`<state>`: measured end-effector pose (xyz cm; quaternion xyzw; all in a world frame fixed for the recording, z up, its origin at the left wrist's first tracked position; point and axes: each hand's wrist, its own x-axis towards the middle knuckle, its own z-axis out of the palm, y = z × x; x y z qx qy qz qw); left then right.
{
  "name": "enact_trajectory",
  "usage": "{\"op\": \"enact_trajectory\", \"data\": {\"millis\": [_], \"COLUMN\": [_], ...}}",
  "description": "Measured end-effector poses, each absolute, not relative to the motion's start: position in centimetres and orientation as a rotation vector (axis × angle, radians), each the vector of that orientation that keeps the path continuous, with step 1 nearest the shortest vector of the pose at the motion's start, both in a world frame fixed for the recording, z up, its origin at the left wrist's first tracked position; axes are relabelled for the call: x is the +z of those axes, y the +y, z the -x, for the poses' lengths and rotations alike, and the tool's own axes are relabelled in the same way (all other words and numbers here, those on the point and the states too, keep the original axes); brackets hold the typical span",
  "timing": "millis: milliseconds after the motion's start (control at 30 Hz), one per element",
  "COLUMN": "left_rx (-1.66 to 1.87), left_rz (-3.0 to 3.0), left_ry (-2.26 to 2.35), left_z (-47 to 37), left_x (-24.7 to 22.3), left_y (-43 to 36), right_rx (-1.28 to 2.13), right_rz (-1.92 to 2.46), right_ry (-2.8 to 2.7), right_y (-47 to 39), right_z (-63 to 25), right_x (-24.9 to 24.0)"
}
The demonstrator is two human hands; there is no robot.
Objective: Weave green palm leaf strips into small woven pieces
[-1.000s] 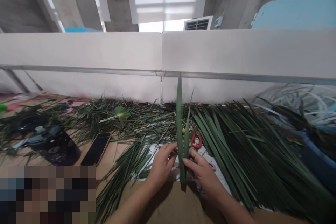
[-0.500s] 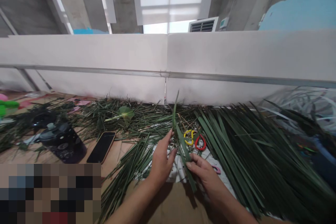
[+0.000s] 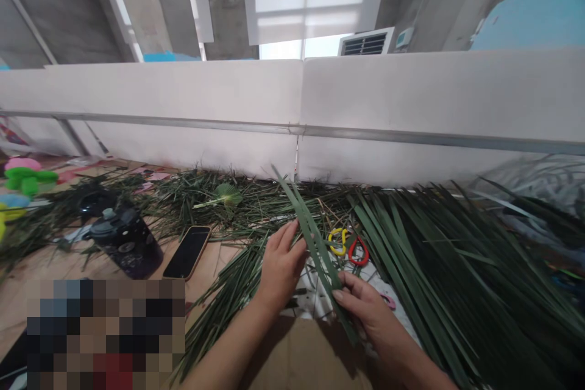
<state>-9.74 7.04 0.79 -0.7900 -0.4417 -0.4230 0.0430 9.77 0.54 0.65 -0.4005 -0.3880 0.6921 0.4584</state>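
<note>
A long green palm leaf strip (image 3: 315, 250), partly split along its length, slants from upper left to lower right in front of me. My right hand (image 3: 365, 308) pinches it near its lower end between thumb and fingers. Farther up, my left hand (image 3: 283, 265) has its fingers bent at the strip's left edge, and a thumb tip shows in the split. Beyond the strip lie scissors with one yellow handle loop (image 3: 337, 242) and one red handle loop (image 3: 359, 251); their blades are mostly hidden. A pink loop (image 3: 388, 300) peeks out beside my right hand.
Long green leaves (image 3: 439, 268) lie piled on the right. Thin cut strips (image 3: 228, 289) are bundled on the left. A phone (image 3: 187, 253), a dark lidded bottle (image 3: 128, 244) and a small fan-shaped leaf (image 3: 226, 196) lie left. A white partition (image 3: 205, 94) runs behind.
The leaf strip's upper end has swung left, and the split between its two parts shows wider. My right hand has moved slightly right and down. The whole view has shifted a little.
</note>
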Motion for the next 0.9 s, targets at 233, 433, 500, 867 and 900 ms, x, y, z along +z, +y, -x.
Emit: {"op": "enact_trajectory", "data": {"millis": [233, 433, 500, 867, 900], "left_rx": [-1.269, -1.329, -1.379, -2.432, -2.470], "left_rz": [2.411, 2.420, 2.458, 2.456, 2.443], "left_ry": [-1.338, -1.410, -1.415, -1.571, -1.578], "left_z": [10.8, 10.6, 10.2, 6.9, 6.8], "left_x": [2.2, 4.2, 4.7, 7.9, 7.9], "left_y": [7.3, 6.2, 5.8, 7.6, 7.8], "right_rx": [1.738, 1.646, 1.572, 1.335, 1.311], "right_rz": [0.941, 0.972, 0.992, 0.855, 0.834], "right_ry": [-0.919, -0.983, -1.034, -0.976, -0.948], "right_y": [0.3, 0.6, 0.5, 2.2, 2.3], "right_z": [-10.0, -10.6, -10.7, -9.4, -9.3], "right_x": [1.1, 1.3, 1.9, 8.4, 8.8]}}
